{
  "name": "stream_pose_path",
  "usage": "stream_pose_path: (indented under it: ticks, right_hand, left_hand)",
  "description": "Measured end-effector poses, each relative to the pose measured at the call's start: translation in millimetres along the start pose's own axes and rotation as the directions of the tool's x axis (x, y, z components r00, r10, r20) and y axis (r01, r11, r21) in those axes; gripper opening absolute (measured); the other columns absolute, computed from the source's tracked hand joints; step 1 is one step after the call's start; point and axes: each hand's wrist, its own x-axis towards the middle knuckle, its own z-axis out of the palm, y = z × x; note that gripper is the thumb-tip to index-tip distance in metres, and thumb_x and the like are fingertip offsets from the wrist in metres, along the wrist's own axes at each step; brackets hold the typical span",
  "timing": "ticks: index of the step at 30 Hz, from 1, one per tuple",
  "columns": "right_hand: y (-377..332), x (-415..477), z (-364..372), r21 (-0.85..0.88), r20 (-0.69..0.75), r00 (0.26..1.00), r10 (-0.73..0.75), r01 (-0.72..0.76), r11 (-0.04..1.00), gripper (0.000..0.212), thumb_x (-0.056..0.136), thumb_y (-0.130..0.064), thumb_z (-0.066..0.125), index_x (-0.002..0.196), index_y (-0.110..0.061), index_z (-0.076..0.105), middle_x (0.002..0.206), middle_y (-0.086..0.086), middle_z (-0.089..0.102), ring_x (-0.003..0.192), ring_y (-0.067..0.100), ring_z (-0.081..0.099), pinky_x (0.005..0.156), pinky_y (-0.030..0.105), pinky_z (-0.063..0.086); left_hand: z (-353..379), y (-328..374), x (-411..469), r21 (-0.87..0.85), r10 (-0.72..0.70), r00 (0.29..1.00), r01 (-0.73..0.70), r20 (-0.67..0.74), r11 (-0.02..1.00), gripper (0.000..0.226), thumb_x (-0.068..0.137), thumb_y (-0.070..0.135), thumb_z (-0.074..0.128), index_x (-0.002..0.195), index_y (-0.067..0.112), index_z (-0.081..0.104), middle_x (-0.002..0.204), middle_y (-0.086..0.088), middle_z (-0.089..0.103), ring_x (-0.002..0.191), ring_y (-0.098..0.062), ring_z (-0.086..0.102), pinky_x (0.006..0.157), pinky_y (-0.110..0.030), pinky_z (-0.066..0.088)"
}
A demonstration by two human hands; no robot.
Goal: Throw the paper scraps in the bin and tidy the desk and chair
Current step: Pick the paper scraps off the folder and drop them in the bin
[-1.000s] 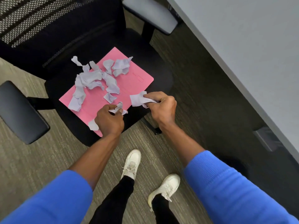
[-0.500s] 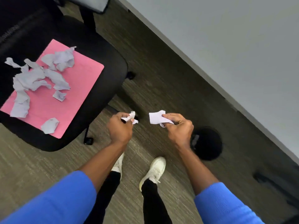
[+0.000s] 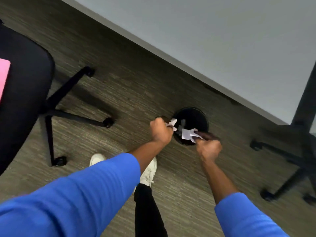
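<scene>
A round black bin (image 3: 196,117) stands on the carpet below the desk edge. My left hand (image 3: 160,131) is at the bin's left rim, closed on a crumpled white paper scrap (image 3: 172,124). My right hand (image 3: 207,146) is at the bin's near rim, pinching another white paper scrap (image 3: 187,133) over the opening. A grey scrap (image 3: 181,126) shows inside the bin. At the far left, the black chair seat (image 3: 29,79) carries a pink folder (image 3: 3,74), mostly out of frame.
The grey desk top (image 3: 222,40) runs diagonally across the upper right. The black chair's star base and castors (image 3: 71,115) spread left of the bin. Another chair's base (image 3: 294,159) stands at the right. My white shoes (image 3: 148,170) are on the carpet.
I have turned away from the chair toward the bin. Both hands have carried their scraps from the seat to the bin's opening. The scrap pile has left the view.
</scene>
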Motion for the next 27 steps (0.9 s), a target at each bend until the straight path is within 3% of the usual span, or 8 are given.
stream_pose_path:
  ticks: [3, 7, 10, 14, 16, 19, 22, 27]
  right_hand:
    - [23.8, 31.4, -0.5, 0.029, 0.054, 0.998, -0.043, 0.042, 0.999, 0.024, 0.085, 0.006, 0.079, 0.109, 0.008, 0.079, 0.110, 0.029, 0.077, 0.084, 0.011, 0.074, 0.063, 0.000, 0.044]
    - [36.8, 68.5, 9.3, -0.011, 0.034, 0.999, 0.003, -0.003, 1.000, 0.027, 0.081, -0.001, 0.082, 0.108, -0.004, 0.083, 0.106, 0.022, 0.081, 0.088, 0.019, 0.070, 0.061, 0.003, 0.045]
    - [42.4, 87.2, 20.4, -0.057, 0.038, 0.999, 0.001, 0.001, 0.998, 0.027, 0.083, -0.019, 0.085, 0.109, -0.012, 0.083, 0.108, 0.016, 0.082, 0.098, 0.028, 0.078, 0.088, 0.031, 0.061]
    - [45.6, 103.0, 27.1, 0.125, 0.226, 0.963, 0.149, -0.180, 0.976, 0.040, 0.087, -0.011, 0.078, 0.126, -0.013, 0.072, 0.119, 0.015, 0.076, 0.105, 0.030, 0.077, 0.092, 0.048, 0.066]
    - [46.3, 107.0, 31.6, 0.066, 0.236, 0.962, 0.138, -0.158, 0.985, 0.045, 0.086, -0.012, 0.077, 0.130, -0.016, 0.069, 0.124, 0.015, 0.074, 0.111, 0.034, 0.075, 0.095, 0.049, 0.064]
    - [39.5, 102.8, 36.3, -0.029, 0.250, 0.963, 0.106, -0.102, 0.994, 0.052, 0.086, -0.021, 0.078, 0.136, -0.019, 0.066, 0.131, 0.015, 0.071, 0.120, 0.036, 0.071, 0.103, 0.050, 0.059]
    - [25.1, 89.5, 37.5, -0.130, 0.196, 0.979, 0.052, -0.026, 0.991, 0.051, 0.086, -0.024, 0.083, 0.134, -0.015, 0.069, 0.133, 0.016, 0.072, 0.119, 0.038, 0.071, 0.105, 0.052, 0.056]
    - [-11.0, 57.9, 44.3, -0.182, 0.158, 0.987, -0.008, 0.037, 0.983, 0.045, 0.089, -0.029, 0.081, 0.131, -0.016, 0.070, 0.133, 0.012, 0.072, 0.123, 0.033, 0.069, 0.105, 0.038, 0.054]
  left_hand:
    - [38.2, 7.0, 10.4, 0.055, 0.048, 0.997, -0.051, 0.066, 0.997, 0.019, 0.094, 0.015, 0.076, 0.106, 0.002, 0.082, 0.110, -0.019, 0.081, 0.105, -0.034, 0.076, 0.086, -0.033, 0.053]
    - [70.8, 9.3, 31.5, 0.205, 0.079, 0.986, -0.108, 0.146, 0.973, 0.027, 0.100, 0.025, 0.068, 0.117, 0.009, 0.081, 0.123, -0.016, 0.079, 0.116, -0.032, 0.075, 0.099, -0.038, 0.058]
    - [87.3, 7.7, 46.2, 0.292, 0.106, 0.972, -0.166, 0.211, 0.942, 0.032, 0.099, 0.028, 0.066, 0.127, 0.016, 0.077, 0.135, -0.011, 0.074, 0.127, -0.030, 0.069, 0.107, -0.034, 0.051]
    - [93.7, 3.0, 57.0, 0.228, 0.082, 0.946, -0.158, 0.313, 0.961, 0.040, 0.096, 0.027, 0.072, 0.134, 0.013, 0.072, 0.140, -0.014, 0.070, 0.131, -0.032, 0.067, 0.111, -0.038, 0.052]
    - [91.2, -1.8, 61.9, 0.194, 0.076, 0.935, -0.150, 0.347, 0.970, 0.042, 0.096, 0.023, 0.074, 0.135, 0.010, 0.070, 0.139, -0.017, 0.070, 0.126, -0.033, 0.070, 0.106, -0.040, 0.057]
    - [81.6, -8.0, 65.3, 0.224, 0.083, 0.932, -0.171, 0.354, 0.960, 0.047, 0.096, 0.027, 0.072, 0.140, 0.014, 0.066, 0.142, -0.014, 0.069, 0.130, -0.032, 0.067, 0.104, -0.026, 0.053]
    - [64.4, -11.5, 63.6, 0.236, 0.076, 0.926, -0.173, 0.369, 0.956, 0.060, 0.086, 0.031, 0.083, 0.141, 0.013, 0.064, 0.144, -0.013, 0.068, 0.132, -0.031, 0.065, 0.106, -0.030, 0.052]
    - [23.2, -6.4, 56.0, 0.261, 0.110, 0.937, -0.204, 0.333, 0.944, 0.032, 0.095, 0.023, 0.074, 0.121, 0.005, 0.074, 0.128, -0.017, 0.075, 0.121, -0.033, 0.072, 0.102, -0.037, 0.058]
